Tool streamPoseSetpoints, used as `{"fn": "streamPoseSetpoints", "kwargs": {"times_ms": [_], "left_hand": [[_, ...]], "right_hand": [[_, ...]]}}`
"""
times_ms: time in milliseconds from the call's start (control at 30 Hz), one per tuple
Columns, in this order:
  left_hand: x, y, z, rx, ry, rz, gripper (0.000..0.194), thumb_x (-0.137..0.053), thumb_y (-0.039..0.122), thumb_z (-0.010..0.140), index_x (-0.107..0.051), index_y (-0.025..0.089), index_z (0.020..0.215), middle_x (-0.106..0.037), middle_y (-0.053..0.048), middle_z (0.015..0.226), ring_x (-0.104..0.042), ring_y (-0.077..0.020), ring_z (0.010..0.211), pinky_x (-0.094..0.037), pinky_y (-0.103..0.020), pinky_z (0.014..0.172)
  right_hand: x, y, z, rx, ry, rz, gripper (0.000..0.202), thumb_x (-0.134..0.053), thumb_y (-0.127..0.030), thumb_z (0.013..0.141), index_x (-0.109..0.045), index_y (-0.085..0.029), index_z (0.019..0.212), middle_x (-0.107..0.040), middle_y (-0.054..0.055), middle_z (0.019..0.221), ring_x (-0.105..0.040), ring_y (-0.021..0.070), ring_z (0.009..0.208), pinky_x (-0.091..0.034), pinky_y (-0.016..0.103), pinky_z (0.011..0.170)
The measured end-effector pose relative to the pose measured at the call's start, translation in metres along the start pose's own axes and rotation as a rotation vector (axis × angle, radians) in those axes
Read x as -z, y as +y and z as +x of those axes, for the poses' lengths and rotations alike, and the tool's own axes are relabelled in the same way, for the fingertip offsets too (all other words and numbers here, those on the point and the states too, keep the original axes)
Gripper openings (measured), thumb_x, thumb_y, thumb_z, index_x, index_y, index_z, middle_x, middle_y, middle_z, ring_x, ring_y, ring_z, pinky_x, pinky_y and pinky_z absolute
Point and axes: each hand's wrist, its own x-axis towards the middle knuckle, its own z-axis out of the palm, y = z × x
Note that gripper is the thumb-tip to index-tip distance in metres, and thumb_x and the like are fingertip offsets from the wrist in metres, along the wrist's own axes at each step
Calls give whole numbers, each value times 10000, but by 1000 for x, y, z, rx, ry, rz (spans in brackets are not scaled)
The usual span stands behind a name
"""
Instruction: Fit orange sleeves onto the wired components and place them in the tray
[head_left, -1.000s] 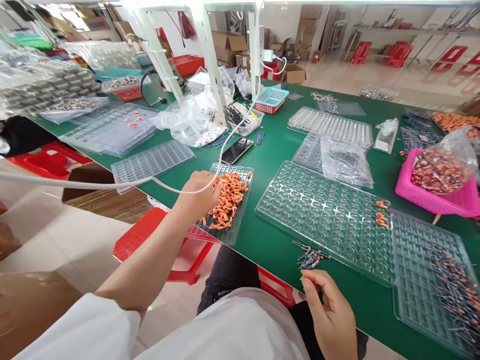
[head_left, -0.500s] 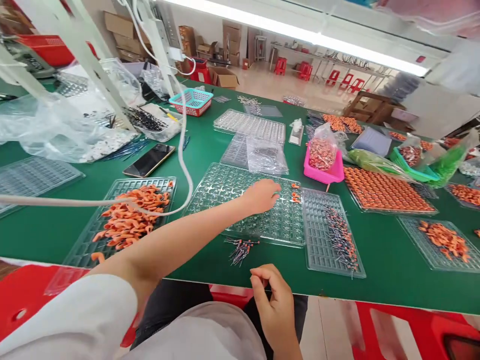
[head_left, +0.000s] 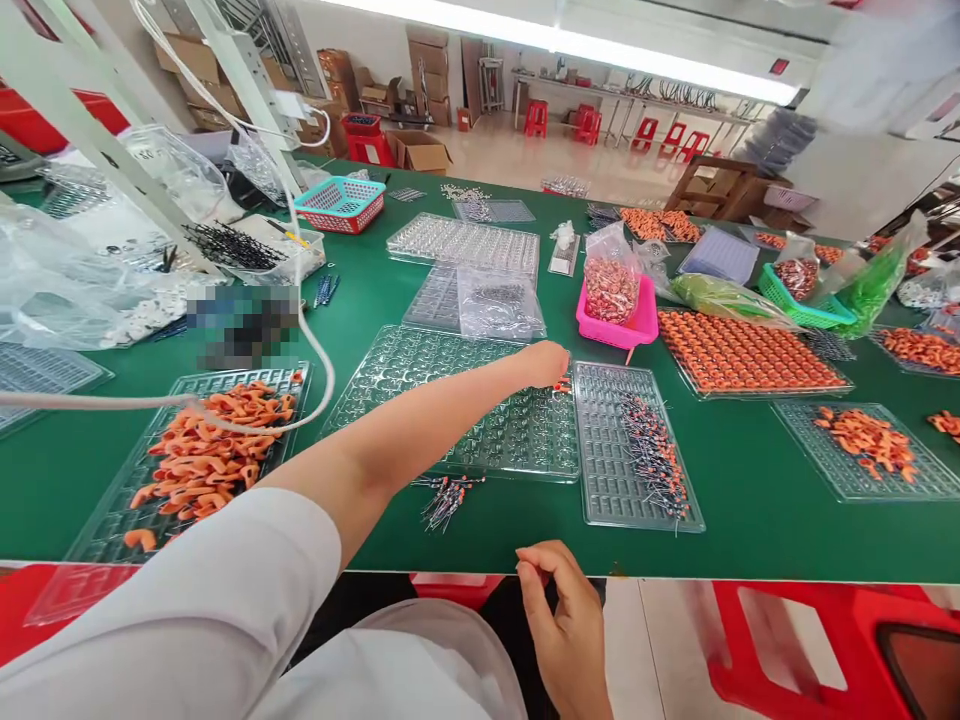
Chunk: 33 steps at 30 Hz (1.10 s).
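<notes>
My left hand [head_left: 547, 365] reaches over the right side of a clear moulded tray [head_left: 517, 450], its fingers bent down beside small orange pieces [head_left: 561, 386] in the tray's cells. What those fingers pinch is hidden. Near the table's front edge, my right hand [head_left: 566, 620] has thumb and index finger pressed together; anything between them is too small to make out. Between the hands lies a small pile of thin-leaded parts with orange ends [head_left: 448, 500]. A second tray [head_left: 600, 480], right of the first, bears many similar leaded parts [head_left: 656, 455].
A tray heaped with orange curved pieces [head_left: 217, 450] sits left, under a white cable [head_left: 322, 370]. Behind are a pink basket [head_left: 619, 325] with a bag, a filled orange tray [head_left: 750, 355] and a blue-and-red basket [head_left: 341, 205]. A red stool [head_left: 855, 640] stands front right.
My left hand has moved right across the tray to the orange pieces, which it now partly covers. My right hand keeps its pinch near the table edge. The view has shifted right.
</notes>
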Motion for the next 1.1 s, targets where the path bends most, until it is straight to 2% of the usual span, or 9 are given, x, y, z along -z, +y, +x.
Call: {"fn": "streamPoseSetpoints", "kwargs": {"times_ms": [100,167,267,367,533,700,867,967,1100], "left_hand": [[3,3,-9,-9,51,-43,124,-550,78,866,-629,84,961,-614,-158,1110,-591,-208,889,-462,-353,789],[6,5,-23,-11,111,-100,190,-477,62,874,-603,79,1017,-613,-181,1112,-586,-219,889,-434,-351,771],[10,6,-61,1,178,-218,221,-398,119,920,-539,107,1090,-651,-146,986,-592,-209,827,-418,-333,711],[8,3,-113,9,202,-380,170,-390,173,932,-505,159,1056,-671,-104,951,-621,-176,788,-431,-287,649],[-18,-14,-205,89,285,-1118,137,-537,172,850,-551,170,986,-693,-65,915,-638,-130,727,-520,-262,666],[-55,-32,-267,277,348,-1438,222,-656,215,813,-625,145,1022,-710,-31,843,-651,-102,659,-543,-235,637],[-73,-39,-298,425,367,-1651,216,-752,236,744,-700,131,925,-709,-18,856,-687,-112,696,-569,-218,659],[-73,-41,-305,473,340,-1745,239,-809,247,696,-728,111,875,-722,-33,835,-698,-126,738,-583,-233,741],[-71,-41,-308,462,314,-1871,321,-865,257,647,-752,104,906,-743,-69,954,-702,-158,877,-564,-255,879]], "right_hand": [[-1,1,1,-14,-27,-1,137,-522,-229,962,-659,-239,959,-654,12,833,-623,139,713,-502,230,622],[0,2,1,-25,-45,-11,137,-520,-228,967,-657,-236,970,-656,16,855,-630,141,746,-499,231,637],[0,5,2,-22,-54,-34,132,-524,-225,967,-655,-235,982,-655,16,866,-627,138,758,-491,231,641],[-4,4,6,7,-59,-61,123,-532,-214,963,-650,-239,983,-651,8,863,-617,129,757,-483,226,644],[-21,0,23,73,-139,-137,113,-537,-206,962,-642,-230,996,-643,11,876,-596,130,756,-477,241,661],[-38,-1,48,122,-217,-356,167,-517,-215,967,-634,-222,1086,-641,42,972,-613,169,857,-492,300,753],[-55,-1,69,229,-219,-678,205,-483,-194,969,-649,-197,1089,-637,61,939,-606,198,830,-471,320,720],[-62,-1,73,290,-204,-784,192,-475,-170,961,-657,-185,1020,-621,67,902,-588,204,824,-456,311,686],[-64,-2,73,316,-185,-821,148,-492,-161,943,-639,-176,944,-583,77,882,-560,223,852,-467,325,700]]}}
